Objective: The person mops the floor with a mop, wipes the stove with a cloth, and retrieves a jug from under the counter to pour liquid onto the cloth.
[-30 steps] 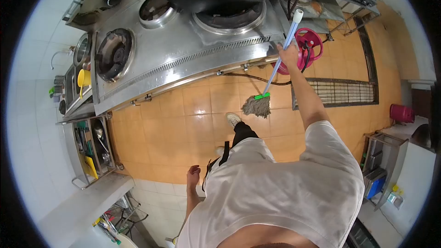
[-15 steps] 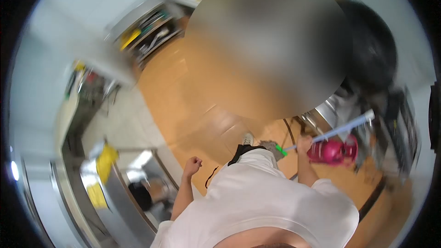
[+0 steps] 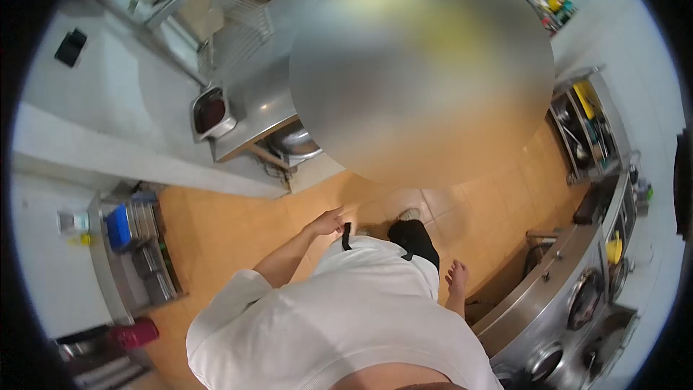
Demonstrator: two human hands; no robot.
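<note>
Orange floor tiles (image 3: 238, 224) are showing beneath both hands. The fingers of the left hand (image 3: 328, 222) are stretching forward loosely, pinching nothing visible, just beside a black strap (image 3: 347, 237) that is hanging at the waist; whether they are touching it cannot be told. The right hand (image 3: 456, 273) is hanging with its fingers parted and half bent, holding nothing. Half a second ago it was wrapping round the handle of a mop, which is no longer showing, and the left hand was curling tighter than it is now.

The view is turning too: the steel stove (image 3: 530, 285), filling the top a second ago, is now standing at the lower right, its front edge near the right hand and closing off that side. A yellow jug (image 3: 614, 249) is sitting beyond it. Higher up, a utensil rack (image 3: 586, 137) is standing against the wall.

Ahead on the left, a steel worktop (image 3: 263, 101) is blocking the way, and a metal pan (image 3: 219, 126) with dark contents is resting at its near end. A round blur is hiding much of the upper middle. Farther left, a low shelf unit (image 3: 112, 271) is holding a blue container (image 3: 118, 227).
</note>
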